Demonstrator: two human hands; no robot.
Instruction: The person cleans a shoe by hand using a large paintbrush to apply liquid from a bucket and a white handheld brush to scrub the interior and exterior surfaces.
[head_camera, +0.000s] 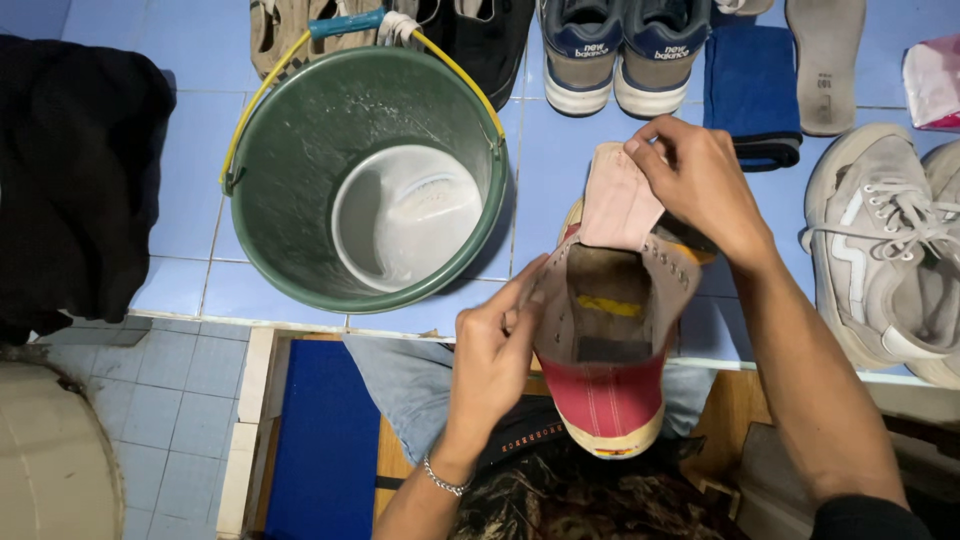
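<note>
Left hand (492, 345) grips red shoe (610, 385) side, steadying it | right hand (700, 180) pinches tongue (615, 205) back, exposing interior | green bucket (300, 150) upper left.

— What colours on the shoe (608, 345) in the hands?

— Red canvas at the heel with cream stitching lines, a cream sole, a pale pink tongue (617, 203), a greyish-tan lining and a yellow patch on the dark insole.

— And the bucket (300, 150)?

— Dark green, with a yellow handle carrying a teal grip; the bowl (405, 215) inside is white.

— The floor (200, 60)?

— Light blue tiles with pale grout. Toward its far edge sit navy-and-grey sneakers (622, 55) with white soles, a dark blue cloth (752, 85) and a beige insole (828, 60). At the right edge, grey sneakers (890, 250) with white stripes and laces.

— Anything at the left edge?

— A black cloth (70, 170). The left hand (492, 350) wears a silver bracelet (441, 478).
</note>
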